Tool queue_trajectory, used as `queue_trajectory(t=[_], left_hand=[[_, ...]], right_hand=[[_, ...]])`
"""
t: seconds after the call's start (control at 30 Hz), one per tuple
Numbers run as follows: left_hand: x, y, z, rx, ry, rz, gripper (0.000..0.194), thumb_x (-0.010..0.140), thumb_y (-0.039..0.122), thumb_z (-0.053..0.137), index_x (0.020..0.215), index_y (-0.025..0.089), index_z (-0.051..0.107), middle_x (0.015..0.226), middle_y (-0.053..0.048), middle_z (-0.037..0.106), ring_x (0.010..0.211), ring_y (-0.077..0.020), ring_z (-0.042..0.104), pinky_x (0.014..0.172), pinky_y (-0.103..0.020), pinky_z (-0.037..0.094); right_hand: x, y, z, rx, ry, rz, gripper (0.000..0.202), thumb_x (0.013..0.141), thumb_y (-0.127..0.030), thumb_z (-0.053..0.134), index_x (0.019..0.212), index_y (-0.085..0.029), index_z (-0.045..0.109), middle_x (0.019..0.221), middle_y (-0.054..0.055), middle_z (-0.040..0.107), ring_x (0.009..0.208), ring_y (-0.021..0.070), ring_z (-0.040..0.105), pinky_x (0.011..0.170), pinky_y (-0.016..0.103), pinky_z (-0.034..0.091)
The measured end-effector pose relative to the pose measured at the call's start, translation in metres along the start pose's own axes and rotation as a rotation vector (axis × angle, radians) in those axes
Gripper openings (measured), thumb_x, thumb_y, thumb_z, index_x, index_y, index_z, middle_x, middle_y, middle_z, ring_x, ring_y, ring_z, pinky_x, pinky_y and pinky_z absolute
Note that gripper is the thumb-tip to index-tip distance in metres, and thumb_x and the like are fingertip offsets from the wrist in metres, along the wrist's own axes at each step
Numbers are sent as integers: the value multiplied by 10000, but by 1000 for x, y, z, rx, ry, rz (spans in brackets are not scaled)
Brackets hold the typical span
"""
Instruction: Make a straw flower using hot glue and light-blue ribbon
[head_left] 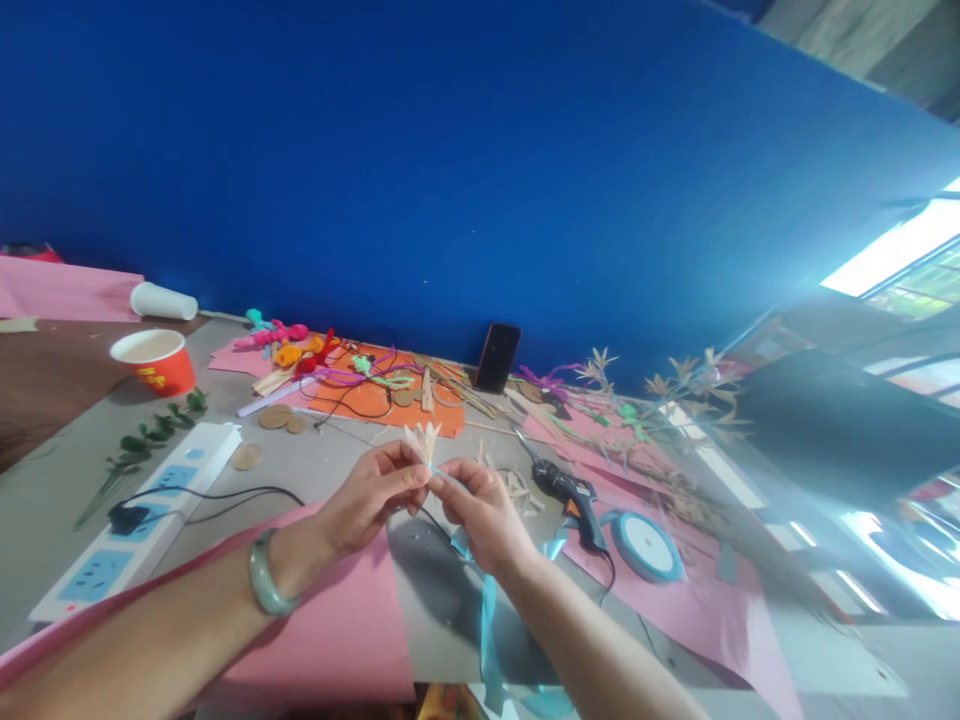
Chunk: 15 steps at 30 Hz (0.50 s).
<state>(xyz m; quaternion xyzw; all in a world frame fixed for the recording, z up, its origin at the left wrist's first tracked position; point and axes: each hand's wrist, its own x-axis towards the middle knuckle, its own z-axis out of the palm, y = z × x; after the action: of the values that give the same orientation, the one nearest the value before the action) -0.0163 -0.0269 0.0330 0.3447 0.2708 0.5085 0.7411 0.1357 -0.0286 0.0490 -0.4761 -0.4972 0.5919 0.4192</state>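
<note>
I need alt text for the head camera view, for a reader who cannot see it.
Two bare hands, left hand and right hand, pinch a small pale straw flower together above a grey table; a light blue ribbon hangs below the right hand. Nearby lie a black glue gun, a ribbon spool, pink paper and a white power strip.

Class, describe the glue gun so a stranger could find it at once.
Start at the blue wall and find the phone leaning on it. Below and right, on the pink paper, lies the glue gun, beside a ribbon spool. It is the only black, corded tool there.
</note>
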Motion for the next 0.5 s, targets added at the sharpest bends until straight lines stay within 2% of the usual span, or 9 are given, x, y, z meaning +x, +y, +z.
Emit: queue_trajectory(t=[0.07, 0.2, 0.33, 0.5], left_hand=[[1, 1, -1, -27, -17, -33, 196, 718, 237, 751, 772, 142, 588, 565, 18, 568, 517, -74, 509, 513, -184, 380], [3, -2, -4, -37, 8, -74, 201, 694, 235, 775, 727, 139, 601, 532, 19, 572, 491, -73, 515, 475, -173, 374], [4, -4, -4, 46, 75, -88, 271, 644, 278, 815, 654, 135, 585, 490, 27, 561, 434, -66, 492, 450, -182, 375], [2, -1, -3, 273, 169, -48, 326, 634, 373, 808, 632, 138, 581, 465, 32, 540, 405, -77, 483, 421, -197, 363]], right_hand=[[1, 3, -3, 139, -56, 72, 300, 672, -412, 771, 690, -171, 594, 439, -87, 427, 397, 45, 244, 394, 193, 150], [1, 8, -6, 262, -124, 122, 308, 662, -391, 788, 674, -165, 579, 454, -85, 436, 384, 32, 242, 392, 189, 143], [1, 13, -6, 269, -115, 106, 306, 676, -394, 789, 686, -162, 589, 459, -91, 427, 388, 34, 261, 393, 188, 166], [2, 18, -6, 161, -73, 84, 316, 679, -420, 786, 708, -158, 611, 472, -93, 425, 398, 39, 287, 398, 194, 184]])
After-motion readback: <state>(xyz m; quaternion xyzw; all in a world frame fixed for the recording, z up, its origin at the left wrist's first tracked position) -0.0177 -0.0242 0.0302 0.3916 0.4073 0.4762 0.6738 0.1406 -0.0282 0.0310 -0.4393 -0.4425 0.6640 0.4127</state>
